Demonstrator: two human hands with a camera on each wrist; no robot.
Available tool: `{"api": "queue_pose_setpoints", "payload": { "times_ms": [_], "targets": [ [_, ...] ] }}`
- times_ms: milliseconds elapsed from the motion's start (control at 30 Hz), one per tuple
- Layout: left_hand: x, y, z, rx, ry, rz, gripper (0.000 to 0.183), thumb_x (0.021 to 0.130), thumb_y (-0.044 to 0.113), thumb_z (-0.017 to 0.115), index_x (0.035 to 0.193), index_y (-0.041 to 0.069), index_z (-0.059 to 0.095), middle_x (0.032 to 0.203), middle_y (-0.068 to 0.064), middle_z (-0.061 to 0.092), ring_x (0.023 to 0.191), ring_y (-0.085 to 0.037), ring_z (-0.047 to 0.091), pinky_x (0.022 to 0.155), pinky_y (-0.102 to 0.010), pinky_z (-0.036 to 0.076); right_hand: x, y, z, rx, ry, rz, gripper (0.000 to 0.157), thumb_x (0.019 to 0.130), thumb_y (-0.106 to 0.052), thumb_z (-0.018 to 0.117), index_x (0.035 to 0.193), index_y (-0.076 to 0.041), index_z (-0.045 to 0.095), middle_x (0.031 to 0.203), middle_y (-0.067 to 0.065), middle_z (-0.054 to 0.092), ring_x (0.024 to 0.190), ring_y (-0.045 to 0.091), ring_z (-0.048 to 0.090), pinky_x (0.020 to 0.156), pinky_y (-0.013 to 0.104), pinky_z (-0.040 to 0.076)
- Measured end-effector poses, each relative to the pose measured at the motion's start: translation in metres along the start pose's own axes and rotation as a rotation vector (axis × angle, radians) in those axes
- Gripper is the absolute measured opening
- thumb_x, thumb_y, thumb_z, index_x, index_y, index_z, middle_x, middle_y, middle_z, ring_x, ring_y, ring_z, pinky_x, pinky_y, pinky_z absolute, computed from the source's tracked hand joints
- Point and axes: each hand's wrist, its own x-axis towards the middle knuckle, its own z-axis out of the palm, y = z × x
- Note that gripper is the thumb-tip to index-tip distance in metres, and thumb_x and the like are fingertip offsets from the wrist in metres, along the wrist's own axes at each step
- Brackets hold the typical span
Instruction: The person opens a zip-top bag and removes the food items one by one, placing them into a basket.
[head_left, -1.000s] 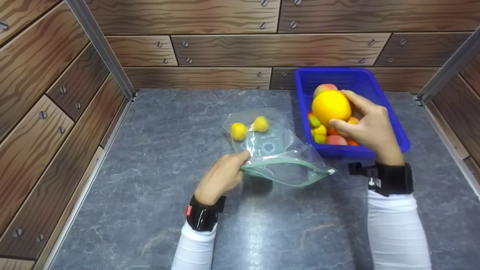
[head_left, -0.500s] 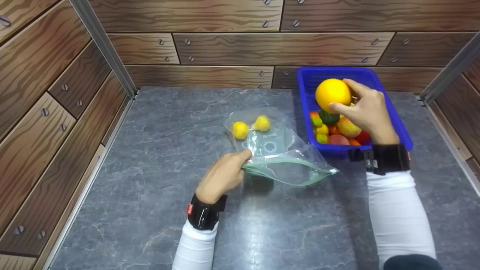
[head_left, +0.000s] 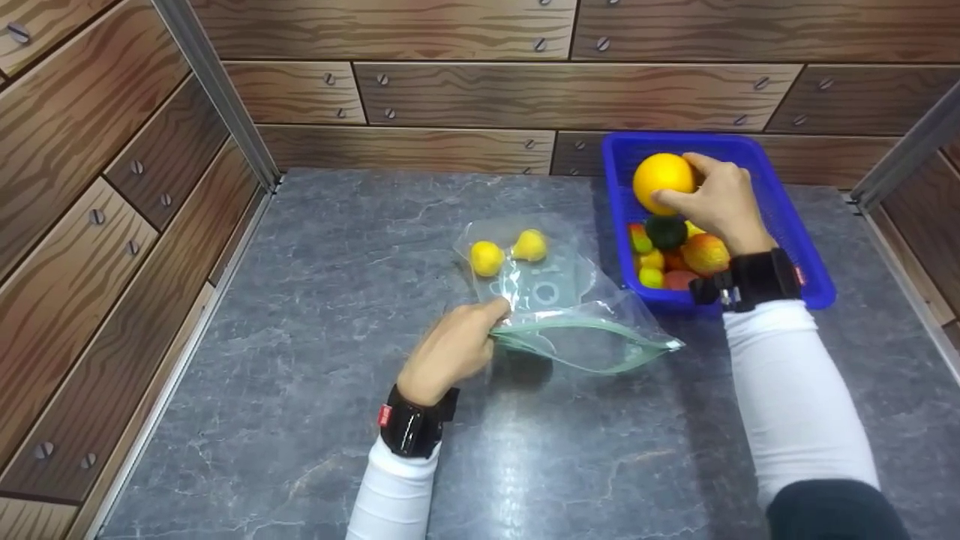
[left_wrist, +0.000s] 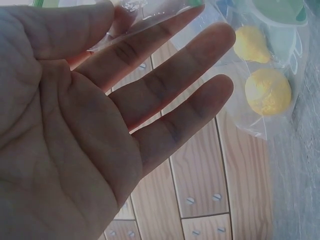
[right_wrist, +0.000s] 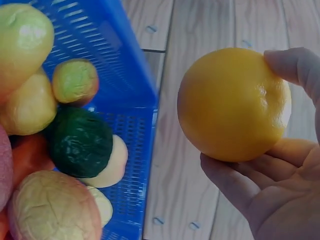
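My right hand (head_left: 724,196) grips an orange (head_left: 663,183) between thumb and fingers, over the far part of the blue basket (head_left: 793,240). In the right wrist view the orange (right_wrist: 232,105) shows whole, its side dimple facing the palm. My left hand (head_left: 454,349) pinches the near left edge of a clear zip bag (head_left: 559,262), whose green-edged mouth gapes toward me. Inside the bag lie two yellow fruits, one round (head_left: 486,258) and one pear-shaped (head_left: 530,245). In the left wrist view, the left hand's (left_wrist: 100,115) other fingers extend away from the bag.
Several fruits and vegetables fill the basket's near part, among them a dark green one (head_left: 666,232) and a red-yellow one (head_left: 705,253). Wood-patterned panels (head_left: 450,94) close off the back and sides of the grey marbled table (head_left: 300,300).
My right hand has carried the orange away from me, toward the basket's far end, uncovering the dark green item below. The left hand keeps its hold on the bag.
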Motion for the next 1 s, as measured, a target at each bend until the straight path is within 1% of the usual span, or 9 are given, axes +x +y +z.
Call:
{"api": "queue_pose_setpoints", "payload": {
  "times_ms": [233, 367, 500, 733, 900, 1000],
  "targets": [
    [0.000, 0.000, 0.001, 0.019, 0.000, -0.010, 0.034, 0.083, -0.017, 0.054, 0.098, 0.014, 0.057, 0.082, 0.001, 0.059, 0.072, -0.017, 0.056, 0.059, -0.027, 0.048, 0.014, 0.013, 0.016, -0.008, -0.028, 0.063, 0.074, 0.086, -0.028, 0.076, 0.144, 0.010, 0.050, 0.135, 0.036, 0.058, 0.113, 0.047, 0.057, 0.099, 0.058, 0.047],
    [0.000, 0.001, 0.002, 0.016, -0.006, -0.015, 0.034, 0.085, -0.016, 0.055, 0.100, 0.013, 0.059, 0.086, 0.000, 0.063, 0.074, -0.016, 0.059, 0.061, -0.026, 0.050, 0.020, 0.020, 0.027, -0.025, -0.033, 0.103, 0.076, 0.087, -0.030, 0.074, 0.145, 0.011, 0.048, 0.137, 0.037, 0.056, 0.116, 0.049, 0.055, 0.102, 0.060, 0.045],
    [0.000, 0.001, 0.001, 0.011, -0.009, -0.013, 0.032, 0.085, -0.015, 0.056, 0.100, 0.013, 0.059, 0.088, -0.002, 0.066, 0.074, -0.017, 0.060, 0.061, -0.026, 0.051, 0.026, 0.024, 0.033, -0.052, -0.050, 0.126, 0.075, 0.088, -0.032, 0.073, 0.144, 0.011, 0.048, 0.137, 0.037, 0.055, 0.118, 0.050, 0.054, 0.102, 0.060, 0.044],
    [0.001, 0.001, 0.001, 0.008, -0.019, -0.019, 0.032, 0.086, -0.016, 0.056, 0.100, 0.013, 0.059, 0.088, -0.001, 0.065, 0.075, -0.017, 0.060, 0.061, -0.025, 0.051, 0.034, 0.026, 0.036, -0.051, -0.167, 0.148, 0.074, 0.095, -0.033, 0.070, 0.149, 0.010, 0.042, 0.140, 0.037, 0.051, 0.120, 0.050, 0.051, 0.105, 0.062, 0.043],
    [0.001, 0.001, 0.000, 0.016, -0.023, -0.027, 0.034, 0.085, -0.016, 0.055, 0.101, 0.013, 0.059, 0.088, 0.000, 0.064, 0.076, -0.017, 0.061, 0.062, -0.025, 0.051, 0.039, 0.024, 0.040, -0.049, -0.216, 0.157, 0.072, 0.096, -0.032, 0.069, 0.149, 0.009, 0.041, 0.139, 0.035, 0.051, 0.119, 0.049, 0.050, 0.106, 0.061, 0.042],
    [0.001, 0.000, 0.000, 0.019, -0.020, -0.024, 0.034, 0.084, -0.017, 0.055, 0.101, 0.013, 0.059, 0.088, -0.001, 0.065, 0.076, -0.017, 0.061, 0.062, -0.025, 0.051, 0.041, 0.023, 0.041, -0.066, -0.238, 0.154, 0.072, 0.098, -0.033, 0.067, 0.149, 0.009, 0.039, 0.138, 0.035, 0.051, 0.119, 0.049, 0.049, 0.106, 0.062, 0.041]
  ]
}}
